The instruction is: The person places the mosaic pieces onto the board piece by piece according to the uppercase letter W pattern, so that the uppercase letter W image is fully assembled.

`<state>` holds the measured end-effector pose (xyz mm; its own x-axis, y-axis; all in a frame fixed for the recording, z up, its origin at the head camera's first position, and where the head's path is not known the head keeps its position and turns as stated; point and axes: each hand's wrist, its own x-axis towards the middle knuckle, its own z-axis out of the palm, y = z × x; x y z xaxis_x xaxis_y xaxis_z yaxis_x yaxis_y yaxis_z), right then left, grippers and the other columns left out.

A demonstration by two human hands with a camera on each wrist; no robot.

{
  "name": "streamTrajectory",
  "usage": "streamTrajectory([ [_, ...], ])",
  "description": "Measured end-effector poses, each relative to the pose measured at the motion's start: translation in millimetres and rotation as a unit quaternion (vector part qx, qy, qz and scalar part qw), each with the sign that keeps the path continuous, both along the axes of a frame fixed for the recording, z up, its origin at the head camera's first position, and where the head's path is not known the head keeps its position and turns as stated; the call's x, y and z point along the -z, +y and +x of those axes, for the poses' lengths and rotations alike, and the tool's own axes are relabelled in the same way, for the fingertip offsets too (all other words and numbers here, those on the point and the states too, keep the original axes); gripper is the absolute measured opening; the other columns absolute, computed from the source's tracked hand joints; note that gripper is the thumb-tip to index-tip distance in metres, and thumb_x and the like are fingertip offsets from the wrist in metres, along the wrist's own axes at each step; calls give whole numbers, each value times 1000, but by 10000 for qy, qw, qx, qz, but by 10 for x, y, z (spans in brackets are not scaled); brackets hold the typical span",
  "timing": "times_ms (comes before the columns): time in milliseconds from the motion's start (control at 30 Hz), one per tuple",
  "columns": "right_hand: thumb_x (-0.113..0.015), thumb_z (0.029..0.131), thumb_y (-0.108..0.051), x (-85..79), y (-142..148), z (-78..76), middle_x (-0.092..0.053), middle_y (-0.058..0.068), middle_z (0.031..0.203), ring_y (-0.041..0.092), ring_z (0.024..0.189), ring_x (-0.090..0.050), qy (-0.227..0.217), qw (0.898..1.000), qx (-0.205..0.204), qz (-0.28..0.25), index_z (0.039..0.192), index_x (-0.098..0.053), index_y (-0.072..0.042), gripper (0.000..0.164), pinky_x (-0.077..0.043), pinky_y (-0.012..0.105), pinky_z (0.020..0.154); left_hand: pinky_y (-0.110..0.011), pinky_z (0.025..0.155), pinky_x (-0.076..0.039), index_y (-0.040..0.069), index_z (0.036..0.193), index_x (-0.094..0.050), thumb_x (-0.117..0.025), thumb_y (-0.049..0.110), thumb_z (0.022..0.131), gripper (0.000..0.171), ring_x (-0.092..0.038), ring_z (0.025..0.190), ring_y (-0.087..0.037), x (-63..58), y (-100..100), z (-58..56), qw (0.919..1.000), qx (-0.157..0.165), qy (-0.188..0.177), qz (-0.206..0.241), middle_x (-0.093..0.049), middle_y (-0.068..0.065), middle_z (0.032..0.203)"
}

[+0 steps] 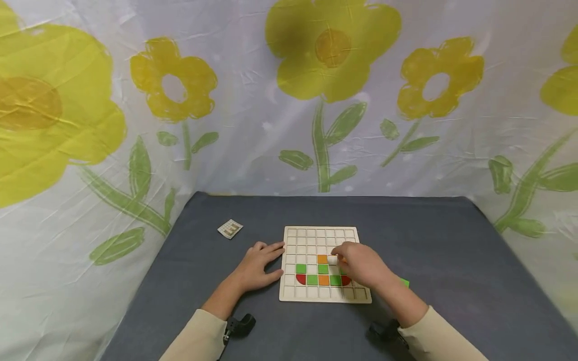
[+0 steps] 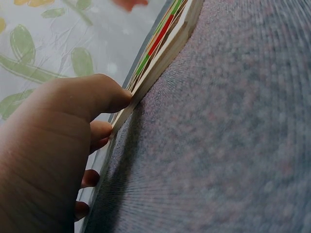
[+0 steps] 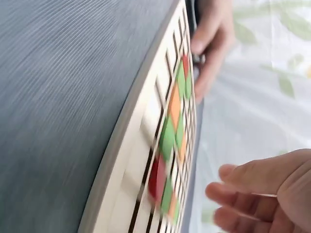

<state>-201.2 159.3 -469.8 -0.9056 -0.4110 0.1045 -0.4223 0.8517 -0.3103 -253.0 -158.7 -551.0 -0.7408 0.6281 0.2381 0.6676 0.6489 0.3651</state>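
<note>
A pale wooden grid board (image 1: 318, 294) lies on the dark cloth. Several coloured tiles sit in its lower middle squares: an orange square tile (image 1: 322, 258), a green square tile (image 1: 301, 268), and two red rounded tiles, one at the left (image 1: 301, 279) and one at the right (image 1: 345, 281). My left hand (image 1: 254, 268) rests at the board's left edge, thumb and fingertips touching it. Above the board's right part hovers my right hand (image 1: 361, 263), its fingers loosely bent. In the right wrist view, no tile shows between the thumb and fingers (image 3: 243, 182). The hand partly covers tiles at the right in the head view.
A small pattern card (image 1: 230, 229) lies left of the board, toward the back. Beyond the right forearm, a bright green piece (image 1: 405, 283) partly shows on the dark cloth (image 1: 433, 240). A flowered curtain (image 1: 244, 140) hangs behind the table.
</note>
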Motion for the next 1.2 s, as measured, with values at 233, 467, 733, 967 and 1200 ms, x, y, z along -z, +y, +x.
streamTrajectory([
  [233,-82,82,-8,21,592,196,-65,3,88,16,75,-56,-450,9955,743,381,102,-75,-3,22,-50,38,66,-51,92,-37,11,150,-56,-66,39,97,60,-47,110,-23,27,-11,-20,10000,-40,-16,-43,-46,-2,158],
  [467,-86,79,-10,122,805,259,-62,-6,72,12,64,-51,-639,9948,695,371,77,-72,-14,15,-46,36,59,-51,93,-38,12,149,-57,-66,39,96,61,-47,111,-25,21,-21,-27,10000,-71,15,11,-46,-1,158],
  [733,-83,78,-7,170,831,278,-64,-8,71,12,61,-48,-604,9947,783,297,73,-75,-17,13,-45,35,58,-51,93,-38,12,149,-57,-66,40,96,61,-47,110,-24,34,-4,-25,10000,-67,-28,-66,-47,-2,157],
  [967,-84,81,-11,1,611,195,-70,-2,83,12,69,-57,-551,9952,797,132,88,-80,-10,8,-51,36,64,-51,91,-37,11,149,-57,-66,39,96,60,-46,108,-23,21,-9,-18,10000,-37,-7,-21,-47,-2,157],
  [1200,-84,84,-10,-205,119,42,-74,0,90,22,86,-68,-380,9987,315,-110,95,-81,-7,12,-55,39,73,-51,92,-38,12,149,-58,-67,39,96,60,-47,109,-22,32,-4,-16,10000,-51,14,-18,-47,-1,157],
])
